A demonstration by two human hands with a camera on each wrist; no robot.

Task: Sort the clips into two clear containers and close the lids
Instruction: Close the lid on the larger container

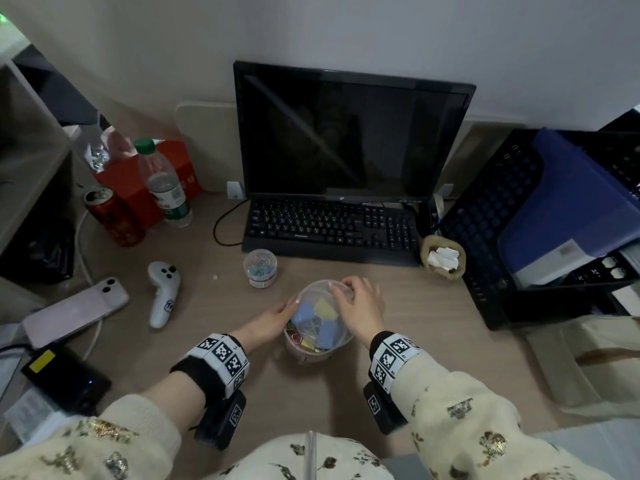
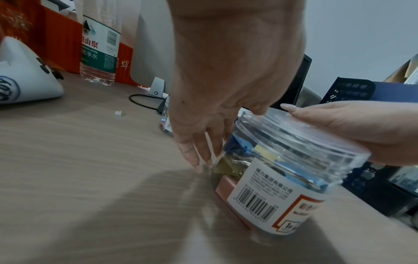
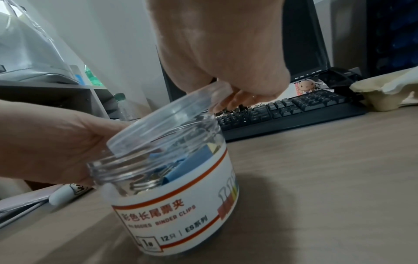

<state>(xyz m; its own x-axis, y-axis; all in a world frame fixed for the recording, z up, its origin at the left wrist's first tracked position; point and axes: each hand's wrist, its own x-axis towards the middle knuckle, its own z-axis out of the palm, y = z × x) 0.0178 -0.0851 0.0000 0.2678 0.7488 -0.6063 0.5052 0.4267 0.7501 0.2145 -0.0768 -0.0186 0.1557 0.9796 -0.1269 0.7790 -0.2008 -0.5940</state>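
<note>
Clips of blue, yellow and pink (image 1: 313, 318) fill a clear round plastic jar with a white label (image 3: 174, 192), which stands on the wood-grain desk (image 1: 433, 327) at 6 o'clock, nearest the person. Left hand (image 1: 273, 320) lies against the jar's 9 o'clock side, fingers straight down its wall. Right hand (image 1: 360, 299) pinches a clear round lid (image 3: 162, 121), held tilted over the jar mouth with one edge raised. Further off, at 11 o'clock, stands a smaller clear container of coloured clips (image 1: 260, 268), its lid on. Beyond, at 12 o'clock, lies a black keyboard (image 1: 332, 226).
</note>
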